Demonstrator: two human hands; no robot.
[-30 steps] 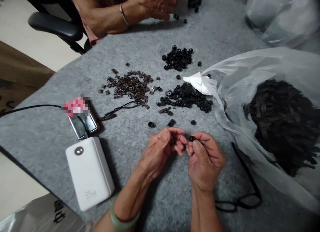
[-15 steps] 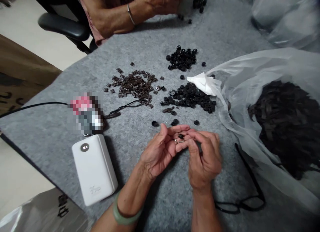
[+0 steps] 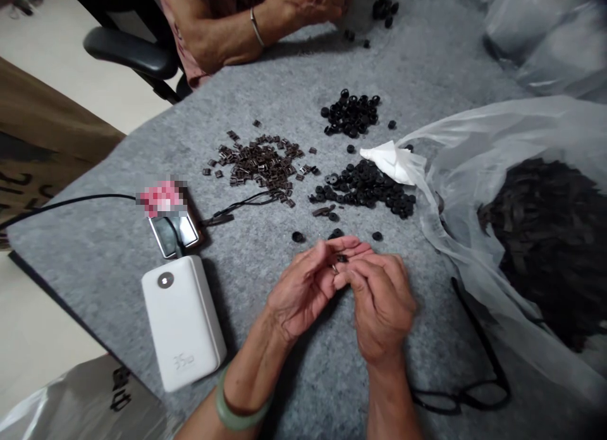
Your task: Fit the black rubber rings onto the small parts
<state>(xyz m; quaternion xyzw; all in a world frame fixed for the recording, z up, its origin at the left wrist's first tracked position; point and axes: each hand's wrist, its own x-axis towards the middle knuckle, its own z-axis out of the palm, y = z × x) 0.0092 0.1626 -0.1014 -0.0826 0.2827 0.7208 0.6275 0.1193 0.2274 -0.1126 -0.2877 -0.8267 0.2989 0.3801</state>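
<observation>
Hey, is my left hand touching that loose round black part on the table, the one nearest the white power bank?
Apart. The head view shows a strip of grey tabletop between your left hand and the loose round black part.

left hand [image 3: 308, 285]: cupped under black piece [image 3: 341, 258] | right hand [image 3: 383, 301]: touching left hand

Workroom, apparently for small-parts handwork: grey counter [image 3: 441, 73] is carrying heaps of brown pieces [image 3: 265, 162] and black round parts [image 3: 351, 114]; translucent bag [image 3: 467, 133] is holding dark strips [image 3: 545, 238]; another person's forearm [image 3: 227, 40] is resting opposite.
</observation>
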